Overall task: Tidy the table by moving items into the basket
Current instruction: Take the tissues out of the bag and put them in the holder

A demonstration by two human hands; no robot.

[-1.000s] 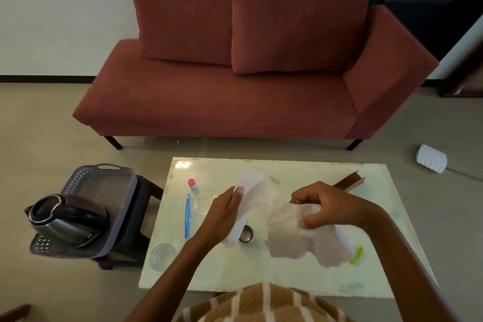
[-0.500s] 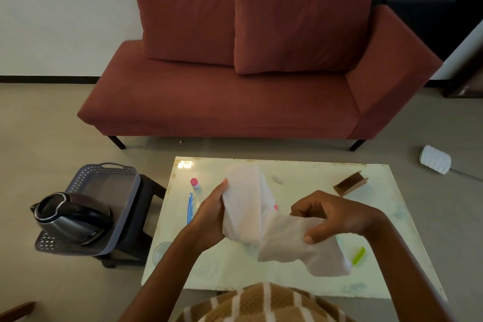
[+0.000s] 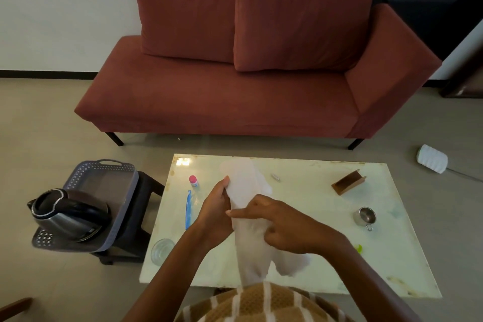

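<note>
Two-handed, held white cloth [image 3: 244, 185] above table [image 3: 313, 264]: gripped with left hand [image 3: 215, 213] at nine o'clock, clutched with right hand [image 3: 285, 227] at four.

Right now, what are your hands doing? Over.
Left grip, right grip both hold floppy white cloth. Grey perforated plastic basket left of table. Steel kettle fills its near end.

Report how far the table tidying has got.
Done: only the kettle sits in the basket. In hand: the left hand and right hand both grip the white cloth above the table. Left on it: pink-capped bottle, blue stick, glass, wooden holder, metal cup, green item.
</note>
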